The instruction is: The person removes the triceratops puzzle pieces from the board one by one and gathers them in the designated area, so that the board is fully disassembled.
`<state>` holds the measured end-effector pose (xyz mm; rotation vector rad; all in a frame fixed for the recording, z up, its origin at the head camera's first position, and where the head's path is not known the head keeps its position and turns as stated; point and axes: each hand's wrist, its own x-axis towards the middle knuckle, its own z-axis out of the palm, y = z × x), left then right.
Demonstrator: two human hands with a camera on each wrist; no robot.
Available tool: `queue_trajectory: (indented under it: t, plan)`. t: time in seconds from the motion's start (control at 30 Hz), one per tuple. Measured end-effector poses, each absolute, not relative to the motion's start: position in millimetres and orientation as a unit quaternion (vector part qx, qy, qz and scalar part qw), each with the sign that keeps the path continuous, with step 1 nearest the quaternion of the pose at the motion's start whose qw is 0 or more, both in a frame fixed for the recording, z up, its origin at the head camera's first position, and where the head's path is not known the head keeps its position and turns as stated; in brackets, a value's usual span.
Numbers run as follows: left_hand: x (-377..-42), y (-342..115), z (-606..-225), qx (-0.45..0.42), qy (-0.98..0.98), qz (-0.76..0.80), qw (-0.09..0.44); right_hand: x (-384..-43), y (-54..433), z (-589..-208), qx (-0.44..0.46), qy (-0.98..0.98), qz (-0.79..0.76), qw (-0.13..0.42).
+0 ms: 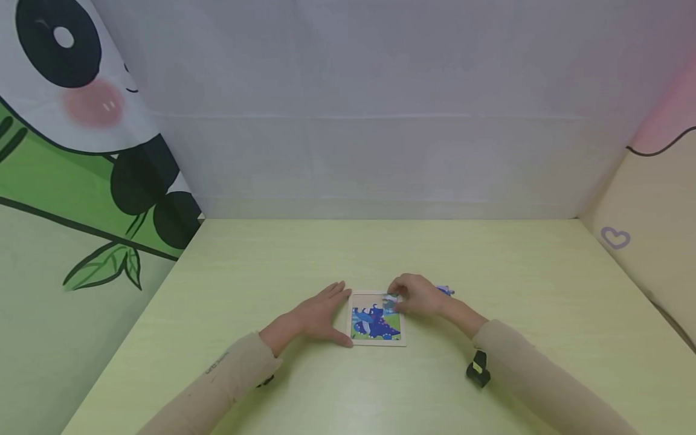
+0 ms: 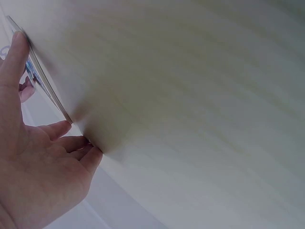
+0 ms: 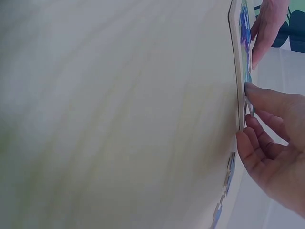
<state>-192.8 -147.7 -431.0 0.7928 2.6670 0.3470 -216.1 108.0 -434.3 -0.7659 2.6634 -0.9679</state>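
A jigsaw puzzle of a blue dinosaur in a pale wooden frame [image 1: 379,343] lies on the table, its upper left part bare of pieces. My left hand [image 1: 324,314] steadies it with spread fingers, thumb at the lower left corner and fingertips by the upper left. In the left wrist view, the thumb [image 2: 18,52] lies against the frame's edge. At the upper right corner, my right hand [image 1: 417,295] pinches a puzzle piece [image 1: 389,299] between thumb and fingers. The right wrist view shows that piece tilted over the frame, largely hidden by the fingers.
Loose blue puzzle pieces [image 1: 445,290] lie on the table just beyond the right hand; in the right wrist view loose pieces [image 3: 229,172] line up beside the frame. A white wall [image 1: 380,163] stands behind the pale table [image 1: 261,260], with printed panels at both sides.
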Motion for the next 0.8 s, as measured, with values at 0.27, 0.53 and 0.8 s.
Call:
queue_trajectory:
  t: [0.27, 0.53, 0.8]
  plan:
    - [-193.4, -147.3, -432.1, 0.28, 0.938, 0.121, 0.167, -217.5, 111.0, -432.9, -0.278, 0.908, -0.302, 0.083]
    - [-193.9, -146.3, -432.4, 0.278, 0.938, 0.118, 0.169, -217.1, 112.0, -432.3, -0.279, 0.908, -0.303, 0.08]
    - [-194.3, -146.6, -434.9, 0.278, 0.939, 0.116, 0.167, -216.1, 112.8, -433.0, -0.277, 0.911, -0.294, 0.08]
